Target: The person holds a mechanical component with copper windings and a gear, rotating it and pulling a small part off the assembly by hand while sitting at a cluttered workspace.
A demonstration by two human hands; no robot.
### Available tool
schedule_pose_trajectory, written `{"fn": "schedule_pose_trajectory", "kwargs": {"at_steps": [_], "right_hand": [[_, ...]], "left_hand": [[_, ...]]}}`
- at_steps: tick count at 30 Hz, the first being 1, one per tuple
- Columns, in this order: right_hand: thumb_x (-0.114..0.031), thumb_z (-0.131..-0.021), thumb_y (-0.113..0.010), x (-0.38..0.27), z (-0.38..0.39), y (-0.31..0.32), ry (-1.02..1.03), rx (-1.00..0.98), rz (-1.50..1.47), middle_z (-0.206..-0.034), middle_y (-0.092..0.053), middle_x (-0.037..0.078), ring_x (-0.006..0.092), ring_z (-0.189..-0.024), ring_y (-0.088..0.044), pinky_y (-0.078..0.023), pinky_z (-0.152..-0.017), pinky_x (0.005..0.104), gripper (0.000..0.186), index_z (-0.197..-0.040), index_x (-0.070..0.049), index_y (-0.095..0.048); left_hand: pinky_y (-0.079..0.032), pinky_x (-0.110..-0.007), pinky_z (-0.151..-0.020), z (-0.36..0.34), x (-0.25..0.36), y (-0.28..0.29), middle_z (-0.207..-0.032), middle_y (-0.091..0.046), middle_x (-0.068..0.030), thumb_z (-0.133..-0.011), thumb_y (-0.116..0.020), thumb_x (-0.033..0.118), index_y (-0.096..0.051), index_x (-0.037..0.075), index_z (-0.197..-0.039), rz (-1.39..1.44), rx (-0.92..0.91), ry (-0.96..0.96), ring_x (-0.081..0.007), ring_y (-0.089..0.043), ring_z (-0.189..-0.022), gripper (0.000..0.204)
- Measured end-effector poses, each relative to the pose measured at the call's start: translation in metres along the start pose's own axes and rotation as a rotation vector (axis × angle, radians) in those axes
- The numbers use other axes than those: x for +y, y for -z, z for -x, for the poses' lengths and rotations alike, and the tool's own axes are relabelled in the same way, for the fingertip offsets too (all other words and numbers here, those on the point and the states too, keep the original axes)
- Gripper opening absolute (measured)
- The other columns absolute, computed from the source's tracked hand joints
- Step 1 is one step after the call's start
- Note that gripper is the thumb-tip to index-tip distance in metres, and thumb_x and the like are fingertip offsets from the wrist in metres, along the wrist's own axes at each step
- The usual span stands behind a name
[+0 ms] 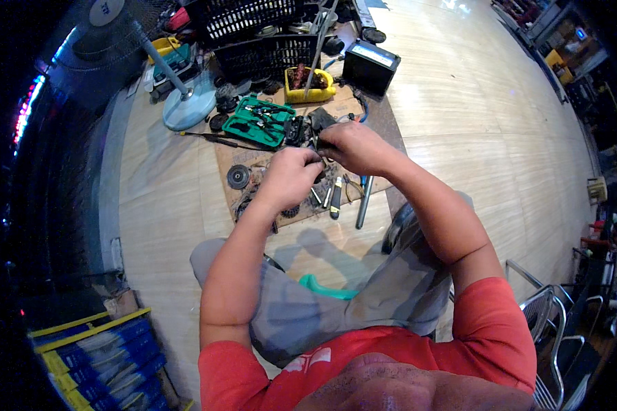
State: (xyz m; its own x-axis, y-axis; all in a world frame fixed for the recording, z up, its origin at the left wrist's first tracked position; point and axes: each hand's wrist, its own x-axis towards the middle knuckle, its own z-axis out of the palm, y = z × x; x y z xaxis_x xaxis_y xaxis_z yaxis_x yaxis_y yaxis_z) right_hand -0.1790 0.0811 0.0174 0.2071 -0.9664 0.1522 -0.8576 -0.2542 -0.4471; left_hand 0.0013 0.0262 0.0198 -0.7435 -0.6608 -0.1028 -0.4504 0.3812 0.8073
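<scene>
My left hand and my right hand are close together over a sheet of cardboard, both with bent, closed fingers. Whatever they pinch is small, dark and mostly hidden by the fingers; its kind cannot be made out. Just beyond them sits a cluster of dark, greasy mechanical parts. To the far left lies an open green tool case with black-handled tools. Nearer me are a utility knife, pliers and a metal tube. A round black disc part rests left of my left hand.
Farther off stand a yellow cut-open container of small parts, a black battery and black slotted crates. A fan's round base is at the left. A green curved object lies between my legs. Metal chairs stand right.
</scene>
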Motion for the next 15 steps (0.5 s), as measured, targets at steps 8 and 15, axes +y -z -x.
{"fn": "schedule_pose_trajectory", "kwargs": {"at_steps": [8,15], "right_hand": [[-0.023,-0.082,-0.063,-0.012,-0.001,0.0,-0.175,0.119,-0.096,-0.081,-0.063,0.022,0.042,-0.08,-0.061,-0.047,-0.072,0.0503,0.021,-0.082,-0.001,-0.063],[-0.023,-0.083,-0.063,-0.019,0.0,-0.012,-0.269,0.215,-0.33,-0.081,-0.063,0.024,0.0424,-0.079,-0.061,-0.048,-0.07,0.0478,0.023,-0.083,0.001,-0.063]], "left_hand": [[-0.05,-0.034,-0.068,-0.006,-0.005,-0.013,-0.08,-0.068,-0.0188,-0.082,-0.061,0.017,-0.068,-0.003,-0.093,-0.001,0.192,0.049,-0.0263,-0.066,-0.071,0.024],[-0.05,-0.029,-0.072,-0.015,-0.017,-0.017,-0.089,-0.069,-0.0094,-0.091,-0.056,0.013,-0.064,-0.008,-0.104,0.243,0.392,0.094,-0.0121,-0.063,-0.079,0.026]]}}
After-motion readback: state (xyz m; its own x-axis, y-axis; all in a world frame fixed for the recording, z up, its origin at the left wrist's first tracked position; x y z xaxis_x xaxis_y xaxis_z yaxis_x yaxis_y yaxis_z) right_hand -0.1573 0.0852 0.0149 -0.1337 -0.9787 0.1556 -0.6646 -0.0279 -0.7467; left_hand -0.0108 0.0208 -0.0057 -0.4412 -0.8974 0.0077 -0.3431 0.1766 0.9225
